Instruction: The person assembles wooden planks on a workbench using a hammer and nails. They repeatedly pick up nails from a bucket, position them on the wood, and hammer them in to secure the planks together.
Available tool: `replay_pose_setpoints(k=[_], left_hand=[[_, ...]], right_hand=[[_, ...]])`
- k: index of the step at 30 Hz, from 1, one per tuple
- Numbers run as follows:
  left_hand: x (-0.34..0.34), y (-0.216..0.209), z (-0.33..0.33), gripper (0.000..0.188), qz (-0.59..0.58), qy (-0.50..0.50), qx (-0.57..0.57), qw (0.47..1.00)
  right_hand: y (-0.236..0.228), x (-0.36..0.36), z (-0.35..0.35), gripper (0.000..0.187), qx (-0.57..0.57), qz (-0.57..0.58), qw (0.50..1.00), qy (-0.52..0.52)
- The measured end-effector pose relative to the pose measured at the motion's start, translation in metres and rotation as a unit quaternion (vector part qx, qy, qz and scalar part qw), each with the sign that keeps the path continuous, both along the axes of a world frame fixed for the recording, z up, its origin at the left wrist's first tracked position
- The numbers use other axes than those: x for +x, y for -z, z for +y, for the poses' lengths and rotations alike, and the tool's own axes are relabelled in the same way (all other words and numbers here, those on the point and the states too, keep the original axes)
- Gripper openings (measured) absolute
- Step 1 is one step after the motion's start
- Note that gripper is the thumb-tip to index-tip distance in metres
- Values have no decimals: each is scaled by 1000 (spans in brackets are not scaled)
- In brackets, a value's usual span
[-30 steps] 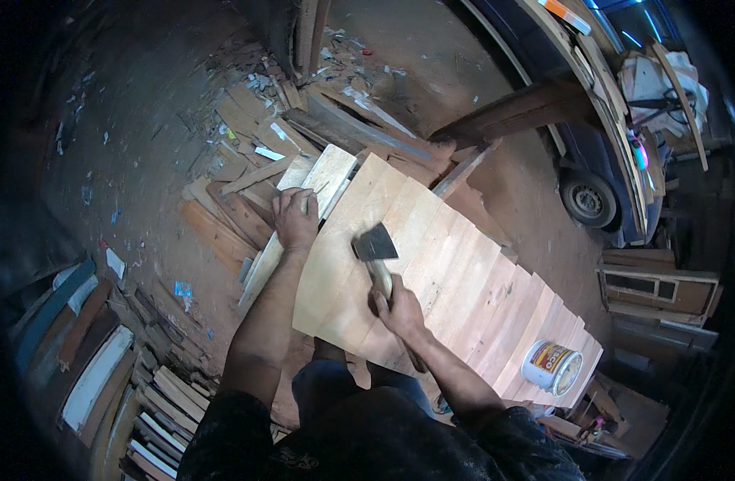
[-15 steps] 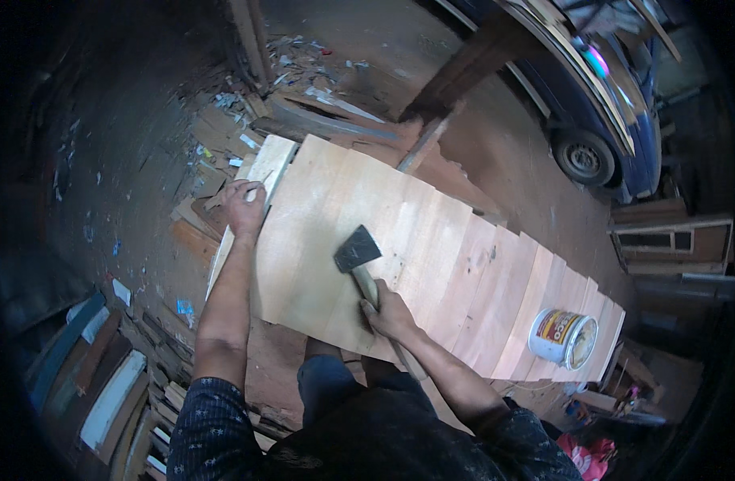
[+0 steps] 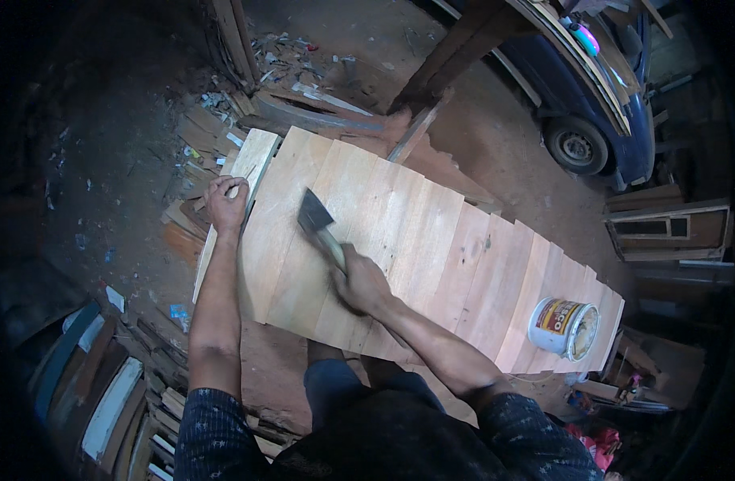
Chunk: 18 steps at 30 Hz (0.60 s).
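At the far left, stacked offcuts of wood point(image 3: 103, 393) are piled on the dirt floor. Just right of them, a narrow loose plank point(image 3: 237, 196) is pressed against the left edge of a wide panel of joined pale boards point(image 3: 431, 248). The left hand point(image 3: 225, 202) is laid on this plank near its far end, fingers curled down around its edge, apparently to keep it butted against the panel. Further right, a hatchet point(image 3: 315, 220) is held low over the boards, its dark head near the seam beside the plank. Its wooden handle is wrapped tightly by the fingers of the right hand point(image 3: 359, 282), which rests above the middle boards. More scrap timber point(image 3: 303, 104) lies beyond the panel's far edge, close to the work. At the right end of the panel an open tin point(image 3: 564, 327) stands on the boards, well apart from both hands. A dark blue car point(image 3: 608, 104) is parked behind.
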State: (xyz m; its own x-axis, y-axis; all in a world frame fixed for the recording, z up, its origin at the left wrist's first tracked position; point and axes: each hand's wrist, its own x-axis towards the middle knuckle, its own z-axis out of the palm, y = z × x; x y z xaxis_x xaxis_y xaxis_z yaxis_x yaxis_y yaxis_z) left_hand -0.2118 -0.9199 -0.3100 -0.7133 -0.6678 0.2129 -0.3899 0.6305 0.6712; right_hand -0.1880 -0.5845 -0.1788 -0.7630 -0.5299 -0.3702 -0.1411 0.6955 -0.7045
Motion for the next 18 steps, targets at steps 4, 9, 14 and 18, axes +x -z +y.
replay_pose_setpoints(k=[4,9,14,18], left_hand=[[8,-1,-3,15,-7,3,-1,1000],[4,-7,-1,14,-26,-3,18,1000],[7,-5,-6,13,-10,10,23,1000],[0,-5,-2,12,-17,10,22,1000]], right_hand=[[-2,-45,-70,37,8,46,999,-14],[6,-97,-136,33,39,45,997,-48],[20,-108,-163,30,78,42,992,-86],[40,-116,-161,31,97,39,990,-97]])
